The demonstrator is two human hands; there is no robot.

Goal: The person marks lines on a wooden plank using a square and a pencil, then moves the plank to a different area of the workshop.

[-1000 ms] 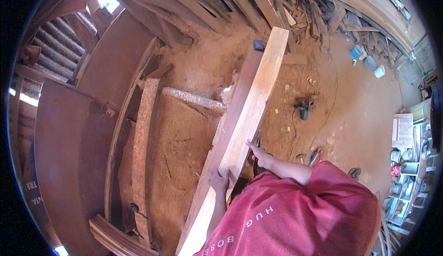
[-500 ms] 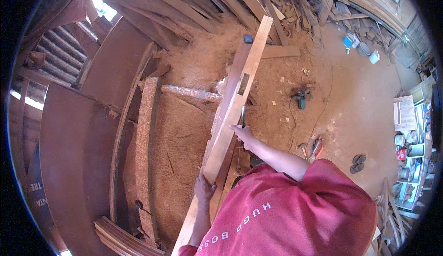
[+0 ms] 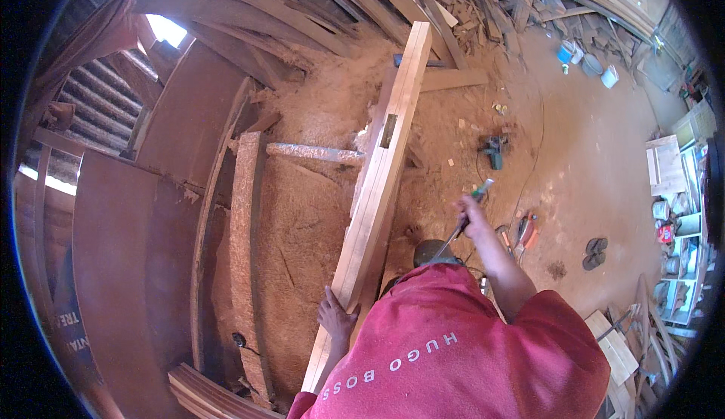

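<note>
A long, pale wooden beam slants across the middle, over a darker plank. A rectangular slot is cut into the beam toward its far end. My left hand grips the near part of the beam, thumb and fingers over its two edges. To the right of the beam and apart from it, my right hand is closed around a chisel. Its green handle end sticks up out of my fist, and the long metal blade slopes down to the left, close to my red shirt.
Right of the beam, a green-and-black power tool lies on the dusty floor with a cord. Orange-handled tools and dark sandals are nearer. A rough timber rail stands at left. Offcuts pile up at the back; buckets stand far right.
My right hand has left the beam and moved right, now with the chisel raised in it. The beam has rolled, and its slot shows more fully. My left hand remains on the beam.
</note>
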